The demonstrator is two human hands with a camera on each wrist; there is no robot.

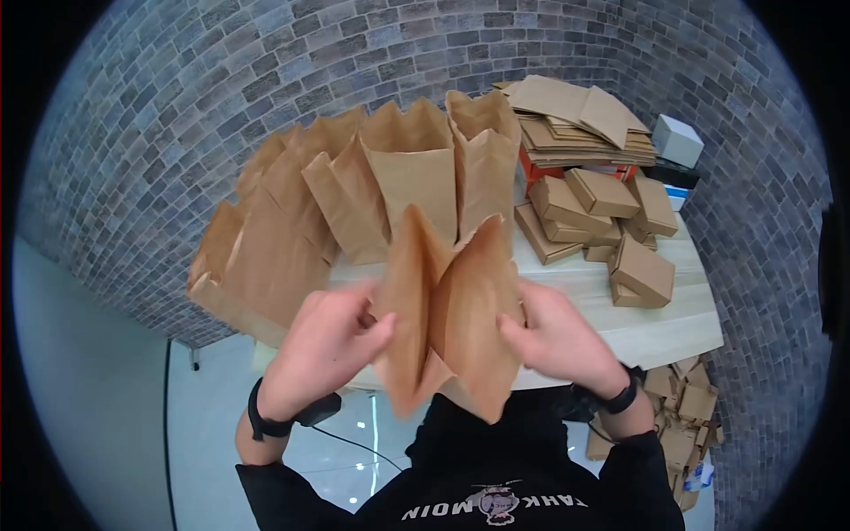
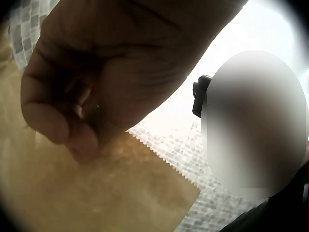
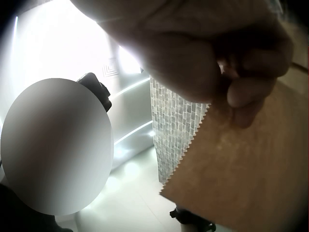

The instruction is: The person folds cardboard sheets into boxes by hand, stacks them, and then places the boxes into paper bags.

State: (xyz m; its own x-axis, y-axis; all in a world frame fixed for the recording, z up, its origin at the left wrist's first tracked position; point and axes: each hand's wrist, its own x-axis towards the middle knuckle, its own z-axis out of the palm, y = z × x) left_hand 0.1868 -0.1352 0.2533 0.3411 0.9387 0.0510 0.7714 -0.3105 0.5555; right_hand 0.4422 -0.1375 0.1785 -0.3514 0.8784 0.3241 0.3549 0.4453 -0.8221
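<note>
A brown paper bag (image 1: pixel 478 310) is held up in front of the body in the head view, its mouth facing the camera and spread apart. The left hand (image 1: pixel 332 341) pinches its left side, and the right hand (image 1: pixel 562 336) pinches the right side. In the left wrist view, curled fingers of the left hand (image 2: pixel 106 63) grip the paper (image 2: pixel 140 193) near its zigzag-cut edge. Likewise the right hand (image 3: pixel 217 53) grips the paper (image 3: pixel 231 169) beside a zigzag edge in the right wrist view.
Several upright paper bags (image 1: pixel 412 181) stand at the left and back of the table (image 1: pixel 691 327). Small cardboard boxes (image 1: pixel 642 270) lie piled at the right, before a stack of flat cardboard (image 1: pixel 575 115). A white box (image 1: pixel 677 140) sits behind. More cardboard (image 1: pixel 682 434) is low at the right.
</note>
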